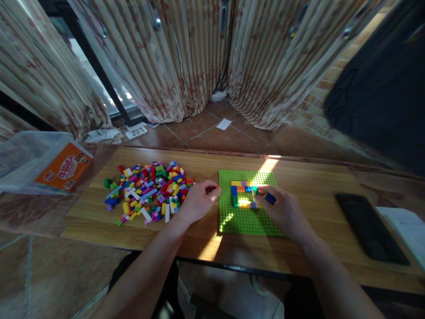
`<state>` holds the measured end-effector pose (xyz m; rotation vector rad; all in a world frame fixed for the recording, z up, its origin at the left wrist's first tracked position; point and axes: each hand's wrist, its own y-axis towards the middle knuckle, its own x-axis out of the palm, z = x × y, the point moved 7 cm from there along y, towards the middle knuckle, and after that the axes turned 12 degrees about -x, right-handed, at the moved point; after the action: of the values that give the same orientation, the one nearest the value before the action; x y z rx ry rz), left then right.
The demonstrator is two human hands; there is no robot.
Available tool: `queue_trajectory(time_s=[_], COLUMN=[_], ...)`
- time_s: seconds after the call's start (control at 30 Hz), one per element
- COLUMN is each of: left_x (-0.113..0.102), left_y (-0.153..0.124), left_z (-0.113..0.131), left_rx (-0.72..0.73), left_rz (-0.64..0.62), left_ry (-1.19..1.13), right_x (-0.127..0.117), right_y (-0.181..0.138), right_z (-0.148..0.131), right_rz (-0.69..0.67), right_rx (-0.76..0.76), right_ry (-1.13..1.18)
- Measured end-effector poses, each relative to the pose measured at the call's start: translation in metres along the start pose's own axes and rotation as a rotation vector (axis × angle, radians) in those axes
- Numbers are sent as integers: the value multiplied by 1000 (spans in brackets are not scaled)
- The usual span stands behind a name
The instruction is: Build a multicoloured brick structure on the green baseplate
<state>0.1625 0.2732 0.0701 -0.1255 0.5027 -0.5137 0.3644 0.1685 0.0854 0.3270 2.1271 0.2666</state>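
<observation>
A green baseplate (245, 223) lies on the wooden table, carrying a low rectangular ring of toy building bricks (234, 191) in blue, orange, yellow, green and purple. My right hand (285, 210) reaches over the plate's right side, its fingertips at the ring's right edge, and a dark blue brick (270, 198) sits within its fingers. Just left of the plate, my left hand (199, 201) hovers with thumb and forefinger drawn together; a small dark red bit shows there, too unclear to name. Left of that hand spreads a heap of mixed loose bricks (149, 192).
A clear plastic bag or tub with an orange label (64, 166) stands at the left end. On the right lie a black phone (372, 228) and a white paper-like item (405, 228). Behind the table (318, 186) hang patterned curtains (186, 66).
</observation>
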Motion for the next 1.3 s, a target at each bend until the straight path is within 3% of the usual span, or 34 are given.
queue_trajectory(time_s=[0.17,0.37,0.8,1.3], left_x=[-24,-35,-28,-23], left_y=[-7,-10,-12,-13], left_z=[6,2,3,4], left_rx=[2,-51,-34,12], left_rz=[56,50,-6,10], left_ry=[399,620,602,578], right_x=[10,27,36,35], right_y=[0,5,6,9], right_z=[-5,-16,-18,-31], right_rz=[-3,-95,-132,-94], right_rx=[34,37,-61,-147], right_ry=[5,-63,-184,-236])
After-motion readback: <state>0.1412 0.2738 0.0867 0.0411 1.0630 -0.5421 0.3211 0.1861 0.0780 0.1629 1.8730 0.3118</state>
